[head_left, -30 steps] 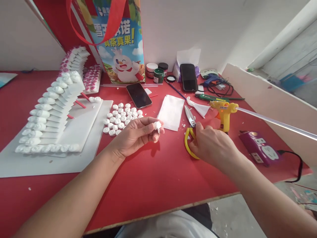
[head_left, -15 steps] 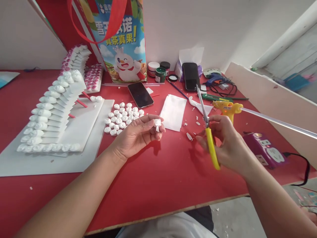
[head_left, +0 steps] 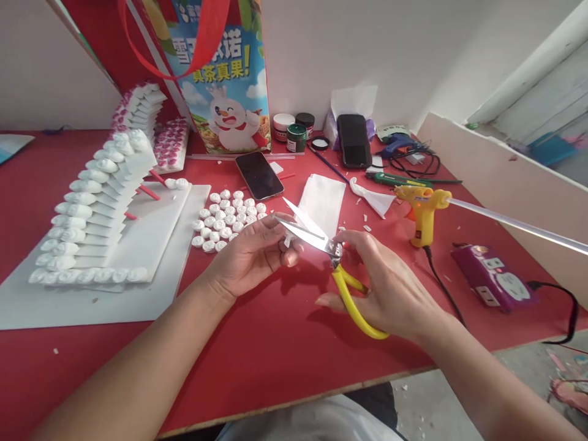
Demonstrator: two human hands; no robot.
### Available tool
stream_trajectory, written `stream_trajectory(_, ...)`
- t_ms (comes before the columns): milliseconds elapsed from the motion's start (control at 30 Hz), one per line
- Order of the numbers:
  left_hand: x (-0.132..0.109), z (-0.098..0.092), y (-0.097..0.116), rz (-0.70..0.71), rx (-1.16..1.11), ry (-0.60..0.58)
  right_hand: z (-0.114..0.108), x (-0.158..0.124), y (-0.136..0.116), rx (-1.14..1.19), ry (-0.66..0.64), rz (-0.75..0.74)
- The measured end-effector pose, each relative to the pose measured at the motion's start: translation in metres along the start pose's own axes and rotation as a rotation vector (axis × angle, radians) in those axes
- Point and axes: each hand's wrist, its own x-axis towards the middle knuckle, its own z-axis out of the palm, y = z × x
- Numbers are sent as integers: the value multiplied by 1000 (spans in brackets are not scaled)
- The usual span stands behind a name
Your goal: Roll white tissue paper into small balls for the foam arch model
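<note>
My left hand [head_left: 257, 257] is closed, pinching a small white paper rosette [head_left: 288, 239] between thumb and fingers; the scissor blades partly cover it. My right hand [head_left: 379, 285] grips yellow-handled scissors [head_left: 353, 300], whose blades are spread and reach over the rosette at my left fingertips. Behind my left hand, many similar white rosettes [head_left: 225, 222] lie grouped on the red table [head_left: 285, 349]. A stack of white paper sheets [head_left: 324, 199] lies just beyond the blades. A twisted white piece [head_left: 370, 197] rests to the right of the stack.
At left, a curved rosette-edged model [head_left: 98, 214] stands on white boards. A phone [head_left: 260, 176], paint jars [head_left: 296, 138] and a printed bag [head_left: 220, 92] are at the back. A yellow glue gun [head_left: 422, 214] and purple box [head_left: 493, 278] stand at right.
My right hand has moved left with the scissors, bringing them from upright beside the glue gun to the rosette. The blades have opened. My left hand stays nearly in place.
</note>
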Motion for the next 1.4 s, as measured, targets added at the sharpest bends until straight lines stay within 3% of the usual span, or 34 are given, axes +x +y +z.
stream_trajectory(933,-1,1,2,-35,48,-29,4,2,1,-17,37,-10)
stream_trajectory(1033,-2,2,3,-31,36,-29,5,-1,1,17,67,123)
stream_trajectory(1133,-2,4,4,-27,27,-42,1,0,1,53,60,406)
stream_trajectory(1233,-2,6,4,-14,15,-51,-7,6,4,-60,-40,612)
stream_trajectory(1400,-3,6,4,-9,8,-51,-11,19,7,-399,-246,717)
